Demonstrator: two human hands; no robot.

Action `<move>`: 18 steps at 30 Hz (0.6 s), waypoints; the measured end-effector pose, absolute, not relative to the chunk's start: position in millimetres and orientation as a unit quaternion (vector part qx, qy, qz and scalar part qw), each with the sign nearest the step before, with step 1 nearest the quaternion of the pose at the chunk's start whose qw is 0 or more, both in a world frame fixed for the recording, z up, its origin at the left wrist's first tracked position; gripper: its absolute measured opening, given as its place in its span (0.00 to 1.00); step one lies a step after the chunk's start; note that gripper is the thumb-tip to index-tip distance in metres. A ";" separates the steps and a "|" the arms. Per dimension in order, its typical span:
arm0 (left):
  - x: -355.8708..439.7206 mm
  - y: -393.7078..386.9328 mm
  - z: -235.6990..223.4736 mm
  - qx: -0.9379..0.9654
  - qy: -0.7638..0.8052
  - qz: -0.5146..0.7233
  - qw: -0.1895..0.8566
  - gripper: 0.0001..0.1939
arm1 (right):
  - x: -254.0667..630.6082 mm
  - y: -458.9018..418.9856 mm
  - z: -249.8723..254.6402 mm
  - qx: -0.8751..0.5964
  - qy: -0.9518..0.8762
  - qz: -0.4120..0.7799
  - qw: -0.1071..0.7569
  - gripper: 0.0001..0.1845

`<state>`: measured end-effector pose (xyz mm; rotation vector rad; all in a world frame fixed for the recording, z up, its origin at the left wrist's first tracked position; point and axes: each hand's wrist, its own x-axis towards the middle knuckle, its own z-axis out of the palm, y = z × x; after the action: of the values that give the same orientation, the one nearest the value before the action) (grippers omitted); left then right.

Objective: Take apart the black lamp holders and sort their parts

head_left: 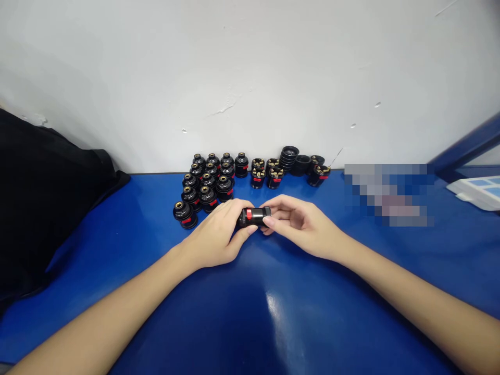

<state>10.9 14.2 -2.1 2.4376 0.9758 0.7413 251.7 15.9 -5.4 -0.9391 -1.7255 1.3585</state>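
Note:
Between my hands, a black lamp holder [257, 214] with a red piece on its side lies on its side just above the blue table. My left hand [221, 234] wraps round its left end, thumb below. The fingers and thumb of my right hand [300, 224] pinch its right end, where a dark ring-like rim shows; I cannot make out whether that rim is a separate part. Just beyond my left hand stand rows of similar black lamp holders [208, 197], upright, with brass-coloured threaded tops and red pieces.
Several open black socket bodies [258, 178] with brass contacts stand behind my hands. Near them are stacked black rings [289, 159]. A black cloth [47, 198] covers the left side of the blue table [219, 317]. A white wall [250, 78] borders the back; a blurred patch lies right.

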 end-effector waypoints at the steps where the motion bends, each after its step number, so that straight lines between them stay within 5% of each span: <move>1: 11.0 13.6 -1.0 0.871 0.360 0.261 0.209 0.12 | 252.7 16.4 -5.6 -0.355 -0.677 0.518 0.383 0.20; 8: 10.9 11.7 2.7 0.867 0.376 0.258 0.203 0.11 | 254.9 15.9 -8.8 -0.294 -0.739 0.426 0.432 0.18; 11: 11.1 13.5 -0.5 0.874 0.358 0.271 0.186 0.13 | 253.1 15.6 -9.2 -0.340 -0.712 0.455 0.413 0.26; 18: 12.5 12.8 0.2 0.874 0.373 0.257 0.173 0.11 | 251.4 18.8 -5.7 -0.359 -0.660 0.521 0.405 0.18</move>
<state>12.5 12.8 0.2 2.4797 1.0587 0.7300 251.4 18.8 -5.7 -0.9069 -1.6652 1.3155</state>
